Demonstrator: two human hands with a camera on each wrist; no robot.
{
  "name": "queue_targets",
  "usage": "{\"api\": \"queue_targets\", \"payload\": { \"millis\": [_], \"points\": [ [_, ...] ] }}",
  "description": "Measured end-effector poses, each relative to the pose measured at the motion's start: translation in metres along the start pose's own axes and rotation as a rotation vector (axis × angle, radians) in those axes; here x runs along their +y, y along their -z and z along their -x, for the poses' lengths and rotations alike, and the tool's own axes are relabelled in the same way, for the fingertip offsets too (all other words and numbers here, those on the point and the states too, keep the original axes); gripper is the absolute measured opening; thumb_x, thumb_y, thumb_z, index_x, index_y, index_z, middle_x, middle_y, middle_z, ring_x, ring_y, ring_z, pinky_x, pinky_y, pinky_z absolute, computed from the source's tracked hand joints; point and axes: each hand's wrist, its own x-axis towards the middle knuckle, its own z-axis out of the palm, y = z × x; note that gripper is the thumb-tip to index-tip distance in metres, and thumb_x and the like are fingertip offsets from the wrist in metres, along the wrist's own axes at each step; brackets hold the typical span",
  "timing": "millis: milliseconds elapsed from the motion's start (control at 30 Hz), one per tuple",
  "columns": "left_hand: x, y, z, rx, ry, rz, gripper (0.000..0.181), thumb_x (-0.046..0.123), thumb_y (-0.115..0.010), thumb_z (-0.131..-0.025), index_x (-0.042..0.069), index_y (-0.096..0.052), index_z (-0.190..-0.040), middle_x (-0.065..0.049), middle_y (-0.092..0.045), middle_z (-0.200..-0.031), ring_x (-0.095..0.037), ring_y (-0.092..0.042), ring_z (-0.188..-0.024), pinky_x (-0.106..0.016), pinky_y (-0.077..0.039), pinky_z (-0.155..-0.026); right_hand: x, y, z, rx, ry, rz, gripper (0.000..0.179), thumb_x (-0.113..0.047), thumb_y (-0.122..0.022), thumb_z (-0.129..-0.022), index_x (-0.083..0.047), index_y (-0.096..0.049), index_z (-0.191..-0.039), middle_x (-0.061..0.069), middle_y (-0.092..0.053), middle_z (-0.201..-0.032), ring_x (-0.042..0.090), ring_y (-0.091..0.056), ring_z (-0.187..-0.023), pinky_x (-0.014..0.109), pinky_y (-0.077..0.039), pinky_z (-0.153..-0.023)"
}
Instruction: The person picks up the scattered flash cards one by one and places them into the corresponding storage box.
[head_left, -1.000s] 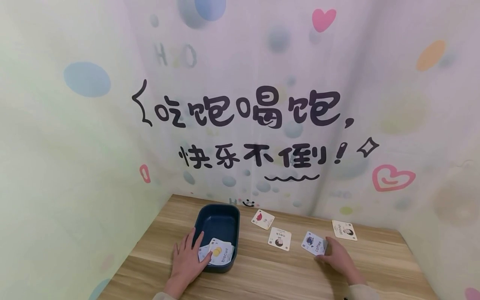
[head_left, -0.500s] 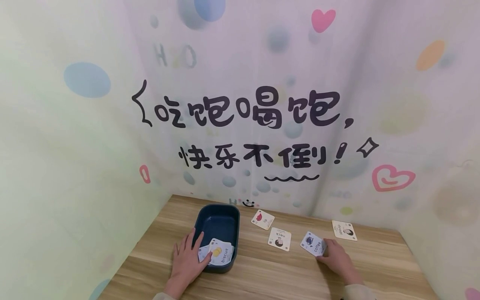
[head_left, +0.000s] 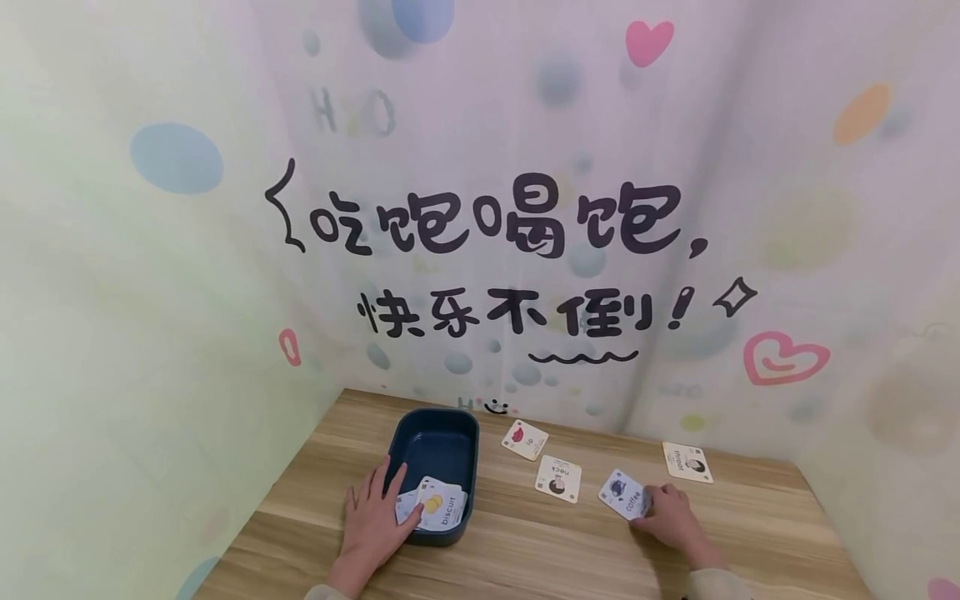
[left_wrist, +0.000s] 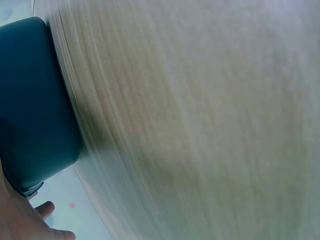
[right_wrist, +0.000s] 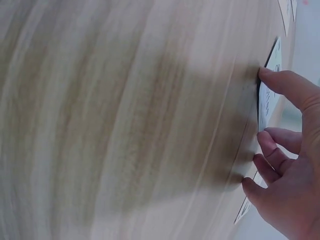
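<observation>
My right hand [head_left: 671,517] grips the blue-bordered coffee card [head_left: 621,493] by its right end. Thumb and fingers hold two edges of that card [right_wrist: 274,62] in the right wrist view, close over the wooden table. Spread fingers of my left hand [head_left: 372,518] lie over the left rim of a dark blue tray [head_left: 471,454]. Its thumb touches the biscuit card [head_left: 448,510], which tops several cards inside the tray. Only part of that hand [left_wrist: 20,217] shows beside the tray [left_wrist: 37,100] in the left wrist view.
A lip card [head_left: 525,439] and a neck card [head_left: 558,479] lie on the table [head_left: 540,558] right of the tray. A throat card [head_left: 687,462] lies beyond my right hand. A printed curtain [head_left: 480,125] rises along the table's back edge.
The coffee card has shifted slightly toward me and left with my right hand, whose fingers are now more curled at its edge. My left hand and the tray stay put.
</observation>
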Motion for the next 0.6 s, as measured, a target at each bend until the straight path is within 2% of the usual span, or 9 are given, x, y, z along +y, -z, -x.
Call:
{"api": "queue_targets", "payload": {
  "millis": [233, 400, 600],
  "points": [
    [-0.0004, 0.0, -0.0003, -0.018, 0.002, -0.004, 0.075, 0.059, -0.062, -0.088, 0.019, -0.046, -0.149, -0.015, -0.033, -0.16, -0.042, -0.037, -0.143, -0.073, -0.026, -0.111, -0.0023, 0.0013, 0.0018, -0.002, -0.037, -0.033, 0.079, -0.029, -0.088, -0.07, 0.019, -0.053, -0.122, 0.035, -0.051, -0.114, 0.051, -0.046, -0.109, 0.063, -0.042, -0.095],
    [-0.0003, 0.0001, -0.0002, -0.016, 0.001, -0.003, 0.075, 0.059, -0.061, -0.088, 0.019, -0.046, -0.149, -0.015, -0.033, -0.161, -0.042, -0.037, -0.143, -0.073, -0.026, -0.111, -0.0036, 0.0022, 0.004, 0.022, -0.032, -0.04, 0.078, -0.031, -0.09, -0.065, 0.019, -0.054, -0.113, 0.033, -0.049, -0.106, 0.046, -0.044, -0.101, 0.058, -0.038, -0.092],
    [-0.0003, 0.0, 0.0002, -0.009, 0.002, -0.004, 0.075, 0.059, -0.062, -0.088, 0.02, -0.047, -0.149, -0.015, -0.034, -0.16, -0.042, -0.037, -0.142, -0.073, -0.026, -0.111, -0.0028, 0.002, 0.0052, 0.023, -0.041, -0.03, 0.094, -0.032, -0.091, -0.066, 0.023, -0.046, -0.126, 0.041, -0.045, -0.119, 0.053, -0.04, -0.111, 0.065, -0.036, -0.098]
  ]
}}
